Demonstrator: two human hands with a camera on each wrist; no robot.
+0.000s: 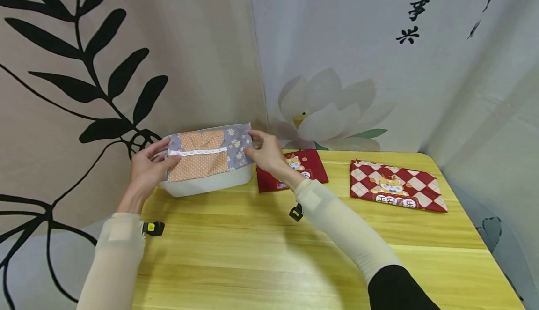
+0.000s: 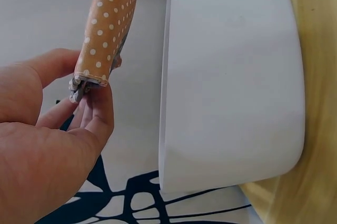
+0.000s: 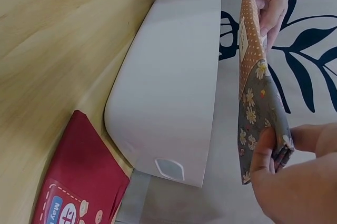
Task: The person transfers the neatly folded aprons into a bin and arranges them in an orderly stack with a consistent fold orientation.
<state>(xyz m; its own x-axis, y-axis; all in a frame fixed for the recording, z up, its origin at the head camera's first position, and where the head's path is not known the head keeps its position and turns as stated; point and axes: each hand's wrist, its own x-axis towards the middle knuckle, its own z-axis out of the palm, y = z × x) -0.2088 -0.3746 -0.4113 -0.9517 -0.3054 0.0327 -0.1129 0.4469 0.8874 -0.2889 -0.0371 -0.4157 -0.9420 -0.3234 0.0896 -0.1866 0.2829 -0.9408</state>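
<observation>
A folded cloth (image 1: 204, 155), orange with white dots and grey with daisies, has a white lace strip across it. In the head view my left hand (image 1: 149, 165) pinches its left end and my right hand (image 1: 269, 153) its right end. Both wrist views show the cloth (image 2: 108, 29) held above the white bin (image 2: 231, 77), apart from its rim. In the left wrist view my left hand (image 2: 58, 124) has thumb and fingers on either side of the folded end. My right hand (image 3: 295, 166) pinches the daisy-patterned end. The bin's inside is hidden.
On the wooden table (image 1: 236, 244), a dark red folded cloth (image 1: 317, 165) lies right of the bin. Further right lies a red-and-white checked folded cloth (image 1: 396, 186). Behind the table hang printed curtains (image 1: 202, 57).
</observation>
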